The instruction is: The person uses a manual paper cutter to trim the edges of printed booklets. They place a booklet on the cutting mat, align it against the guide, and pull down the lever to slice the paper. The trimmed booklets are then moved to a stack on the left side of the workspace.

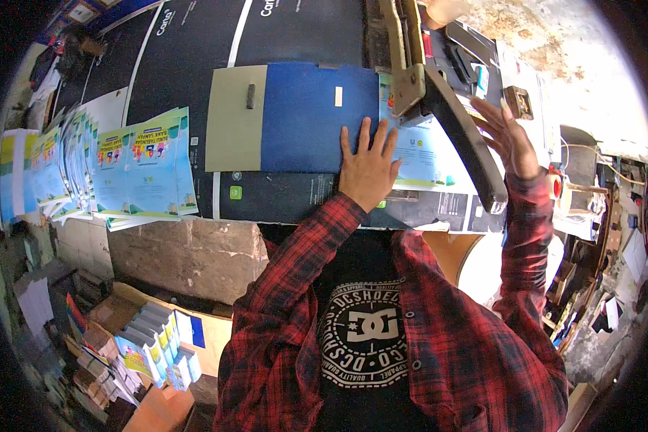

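My left hand [371, 162] lies flat with spread fingers at the right edge of a blue board [302, 119], which has an olive-grey panel [236, 122] at its left. To the right of the board, a light-blue printed sheet [421, 155] sits partly beneath a heavy stapler-like press with a beige metal body [409, 83] and a long black lever [464, 137]. The lever slants down toward me. My right hand [511, 140] is raised just right of the lever, its fingers stretched out and holding nothing. Whether its fingertips touch the lever I cannot tell.
Fanned printed covers [140, 162] lie at the table's left end. Black cardboard [187, 43] covers the table. Another person's hand [445, 11] shows at the far side, near a dark tray [471, 43]. Bundled booklets [158, 345] stand in a box at lower left.
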The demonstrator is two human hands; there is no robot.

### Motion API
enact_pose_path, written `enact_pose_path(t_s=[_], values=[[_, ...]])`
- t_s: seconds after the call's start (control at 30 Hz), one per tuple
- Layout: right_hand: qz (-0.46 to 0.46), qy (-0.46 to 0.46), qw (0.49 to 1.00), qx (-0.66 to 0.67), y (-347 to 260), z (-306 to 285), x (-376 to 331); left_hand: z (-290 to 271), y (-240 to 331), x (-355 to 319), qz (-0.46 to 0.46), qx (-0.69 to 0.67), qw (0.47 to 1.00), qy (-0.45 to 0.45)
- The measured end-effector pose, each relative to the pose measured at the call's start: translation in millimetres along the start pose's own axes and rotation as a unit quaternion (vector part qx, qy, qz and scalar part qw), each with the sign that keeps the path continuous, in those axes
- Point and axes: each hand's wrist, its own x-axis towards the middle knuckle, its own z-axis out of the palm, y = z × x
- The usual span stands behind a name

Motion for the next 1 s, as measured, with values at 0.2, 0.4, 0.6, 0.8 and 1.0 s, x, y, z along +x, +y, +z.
enact_pose_path(t_s=[0.2, 0.4, 0.6, 0.8, 1.0], values=[[-0.038, 0.348, 0.869, -0.349, 244, -95, 36, 12, 16, 5, -0.022, 0.003, 1.000, 0.020], [-0.012, 0.268, 0.908, -0.323, 241, -74, 53, -4, -1, -2, -0.058, 0.004, 0.998, 0.020], [-0.090, 0.265, 0.845, -0.456, 183, 1, 44, -19, -30, -16, -0.085, 0.007, 0.996, 0.025], [-0.227, 0.241, 0.859, -0.390, 155, -36, 47, -19, -31, -13, -0.080, -0.003, 0.996, 0.032], [-0.183, 0.071, 0.941, -0.274, -98, 69, -24, -21, -36, -16, -0.092, 0.007, 0.996, 0.021]])
